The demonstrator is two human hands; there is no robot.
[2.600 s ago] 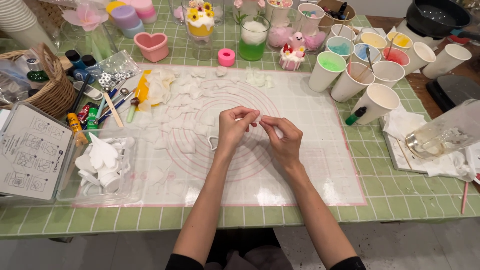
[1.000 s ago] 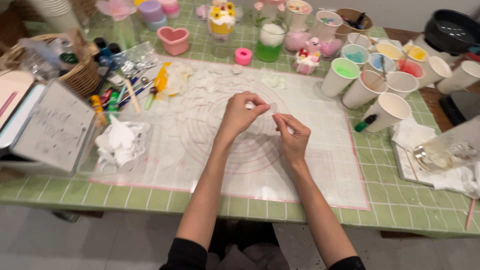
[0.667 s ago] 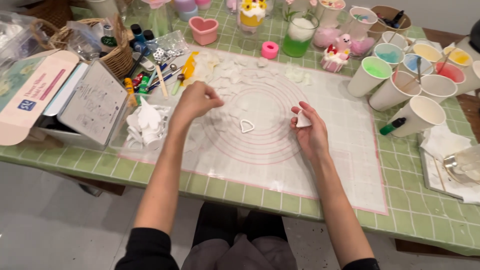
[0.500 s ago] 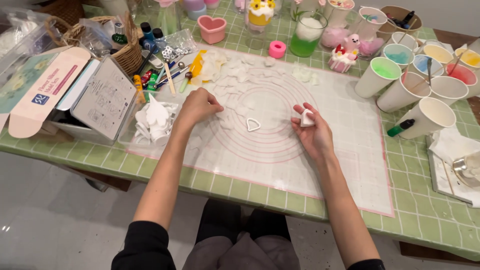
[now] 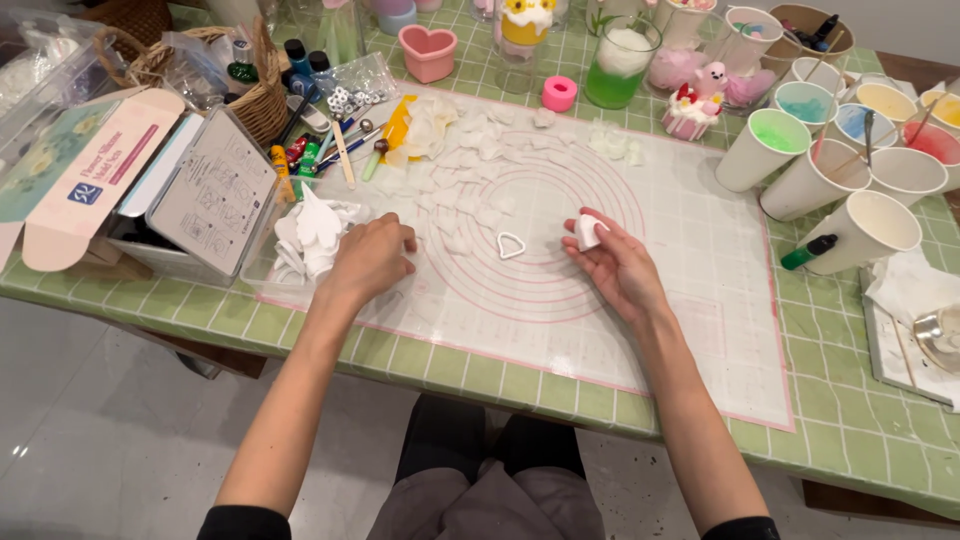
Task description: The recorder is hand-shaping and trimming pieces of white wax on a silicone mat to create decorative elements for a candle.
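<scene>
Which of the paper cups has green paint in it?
The paper cup at the left end of the cluster, beside the pink cupcake figure; its neighbours hold teal, blue, yellow or red.

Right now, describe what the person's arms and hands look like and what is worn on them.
Both forearms are bare from wrist to above the elbow. Black sleeves show only at the bottom edge of the view, pushed up on the upper arms. The left hand and the right hand are bare too: no gloves, and no rings, watch or bracelets that I can make out. The nails look short and unpainted.
</scene>
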